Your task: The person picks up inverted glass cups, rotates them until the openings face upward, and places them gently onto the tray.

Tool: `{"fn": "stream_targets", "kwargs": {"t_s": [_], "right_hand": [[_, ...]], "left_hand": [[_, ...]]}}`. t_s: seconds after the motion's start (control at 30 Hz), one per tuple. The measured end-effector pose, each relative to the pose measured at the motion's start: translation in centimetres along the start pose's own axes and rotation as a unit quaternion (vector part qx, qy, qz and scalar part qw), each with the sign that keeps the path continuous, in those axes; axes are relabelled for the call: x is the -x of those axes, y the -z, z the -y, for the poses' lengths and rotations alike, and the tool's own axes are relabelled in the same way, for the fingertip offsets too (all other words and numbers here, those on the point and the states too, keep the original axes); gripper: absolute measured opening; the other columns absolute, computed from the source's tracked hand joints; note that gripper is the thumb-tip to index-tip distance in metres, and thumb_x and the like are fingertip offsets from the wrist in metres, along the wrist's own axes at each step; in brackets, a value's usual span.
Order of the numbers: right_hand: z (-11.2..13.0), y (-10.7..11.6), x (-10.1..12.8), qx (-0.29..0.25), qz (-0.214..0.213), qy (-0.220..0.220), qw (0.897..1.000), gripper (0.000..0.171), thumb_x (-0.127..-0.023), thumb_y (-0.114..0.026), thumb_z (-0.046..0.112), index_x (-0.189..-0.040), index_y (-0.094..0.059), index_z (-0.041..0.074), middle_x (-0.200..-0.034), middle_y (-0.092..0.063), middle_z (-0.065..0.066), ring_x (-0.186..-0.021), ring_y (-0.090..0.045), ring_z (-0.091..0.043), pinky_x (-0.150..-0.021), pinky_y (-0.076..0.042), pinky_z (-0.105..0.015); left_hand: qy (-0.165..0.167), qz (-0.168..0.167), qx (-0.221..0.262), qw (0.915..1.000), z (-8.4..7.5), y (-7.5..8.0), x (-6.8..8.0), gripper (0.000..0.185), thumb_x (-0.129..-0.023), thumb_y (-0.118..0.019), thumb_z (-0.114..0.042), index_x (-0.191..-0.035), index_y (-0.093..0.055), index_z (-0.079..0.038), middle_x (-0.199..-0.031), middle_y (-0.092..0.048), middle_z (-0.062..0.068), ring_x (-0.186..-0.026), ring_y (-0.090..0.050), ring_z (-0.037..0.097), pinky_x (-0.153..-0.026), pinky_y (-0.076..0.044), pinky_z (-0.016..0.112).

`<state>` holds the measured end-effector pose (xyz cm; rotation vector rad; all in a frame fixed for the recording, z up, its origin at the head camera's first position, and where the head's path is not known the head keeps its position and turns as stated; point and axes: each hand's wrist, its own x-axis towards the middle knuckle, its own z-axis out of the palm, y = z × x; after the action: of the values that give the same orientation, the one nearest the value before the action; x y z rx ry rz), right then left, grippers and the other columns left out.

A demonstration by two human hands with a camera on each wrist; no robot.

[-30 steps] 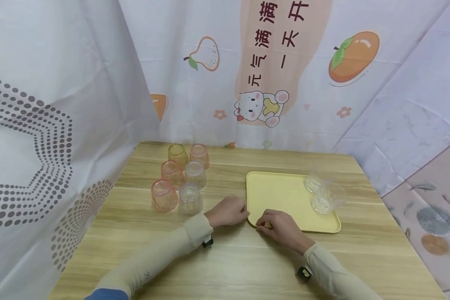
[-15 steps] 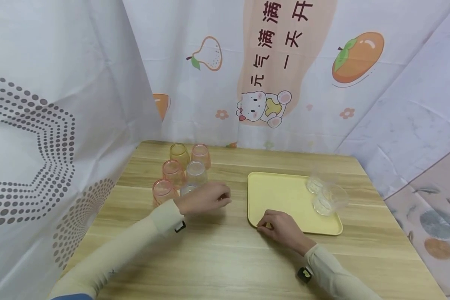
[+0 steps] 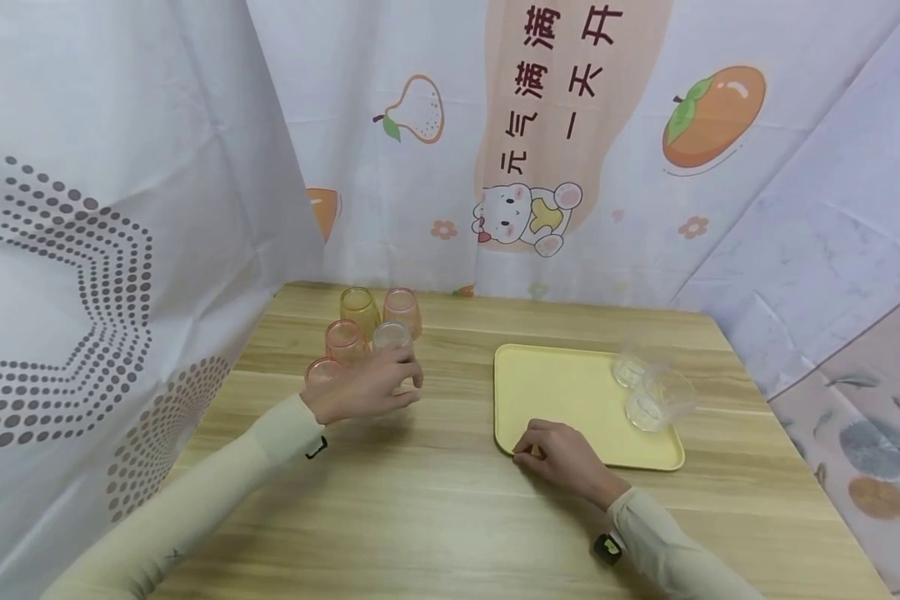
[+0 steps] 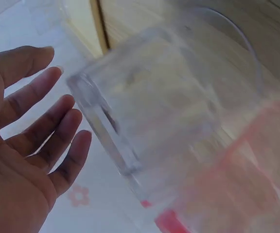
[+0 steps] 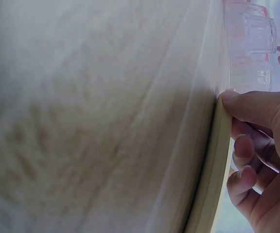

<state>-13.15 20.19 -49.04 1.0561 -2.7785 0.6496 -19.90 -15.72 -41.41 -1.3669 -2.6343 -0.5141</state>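
My left hand (image 3: 367,386) hovers over the nearest clear glass, which it mostly hides in the head view. Spread fingers face that upside-down clear glass (image 4: 154,97) in the left wrist view, with a gap between. At the near left corner of the yellow tray (image 3: 551,400), my right hand (image 3: 566,458) pinches the rim; the right wrist view has its thumb (image 5: 247,104) on the edge and other fingers curled. Behind the left hand stand another clear glass (image 3: 392,335), pink glasses (image 3: 345,340) and a yellow glass (image 3: 358,308), all bottom up.
Two clear glasses, a smaller one (image 3: 630,371) and a larger one (image 3: 652,404), stand on the tray's right side. The wooden table (image 3: 450,517) extends toward the person. A printed curtain (image 3: 390,208) hangs behind it, with others at the sides.
My left hand has left the tray's left edge, moved left to the glasses and opened its fingers. The right hand stays at the tray corner.
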Motion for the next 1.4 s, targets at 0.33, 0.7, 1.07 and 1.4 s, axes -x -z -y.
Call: {"fn": "stream_targets", "kwargs": {"t_s": [0.33, 0.7, 1.07, 1.4], "right_hand": [[-0.2, -0.2, 0.0, -0.004, -0.001, -0.002, 1.000, 0.005, -0.089, -0.082, 0.019, -0.089, -0.078, 0.021, -0.083, -0.060, 0.017, -0.067, -0.049, 0.003, -0.060, -0.045, -0.021], [0.0, -0.2, -0.1, 0.007, 0.004, 0.005, 1.000, 0.006, -0.091, -0.081, 0.023, -0.088, -0.078, 0.019, -0.084, -0.062, 0.016, -0.067, -0.048, 0.003, -0.061, -0.045, -0.021], [0.1, -0.2, -0.1, 0.010, 0.004, 0.001, 1.000, 0.005, -0.091, -0.081, 0.023, -0.088, -0.078, 0.019, -0.084, -0.063, 0.016, -0.066, -0.049, 0.002, -0.060, -0.045, -0.021], [0.2, -0.1, -0.3, 0.011, 0.003, 0.011, 1.000, 0.005, -0.091, -0.080, 0.022, -0.088, -0.078, 0.019, -0.086, -0.065, 0.014, -0.067, -0.050, 0.001, -0.061, -0.046, -0.022]], "left_hand": [[0.062, 0.019, -0.049, 0.9967, 0.7, 1.3, 2.1, 0.031, -0.090, -0.078, -0.029, -0.114, -0.074, -0.011, -0.108, -0.063, 0.003, -0.101, -0.054, 0.025, -0.087, -0.046, 0.039], [0.095, 0.073, -0.018, 0.9926, 1.5, 2.0, 2.4, 0.050, -0.084, -0.084, -0.035, -0.125, -0.070, -0.012, -0.112, -0.063, 0.005, -0.098, -0.057, 0.024, -0.082, -0.049, 0.040], [0.065, 0.078, -0.008, 0.9948, 2.1, 2.6, 2.3, 0.036, -0.077, -0.087, -0.025, -0.105, -0.070, -0.010, -0.106, -0.064, 0.006, -0.099, -0.059, 0.027, -0.089, -0.048, 0.046], [0.088, 0.086, 0.006, 0.9924, 1.9, 2.6, 2.4, 0.040, -0.077, -0.087, -0.026, -0.108, -0.070, -0.008, -0.106, -0.064, 0.005, -0.097, -0.059, 0.022, -0.086, -0.050, 0.043]]}}
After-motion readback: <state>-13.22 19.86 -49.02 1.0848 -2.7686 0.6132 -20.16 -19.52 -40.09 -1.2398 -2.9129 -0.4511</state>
